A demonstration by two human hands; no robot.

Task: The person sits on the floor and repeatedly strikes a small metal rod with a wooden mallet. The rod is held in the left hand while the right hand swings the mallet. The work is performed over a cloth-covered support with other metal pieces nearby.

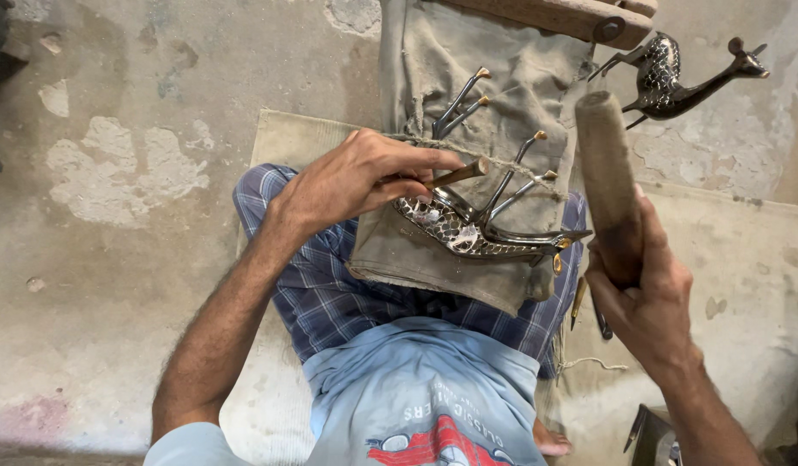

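The metal deer figurine point(481, 226) lies on its side on a canvas pad point(433, 259) across the person's lap, legs pointing away. The left hand point(356, 177) has its fingers point(416, 164) closed round a slim chisel point(457, 173), tip on the patterned body. The right hand point(649, 298) is wrapped tight round a raised wooden mallet point(608, 181). A glancing blow could skid the chisel across the pattern or catch the left fingers. Farther off, a second deer point(675, 78) stands on the floor.
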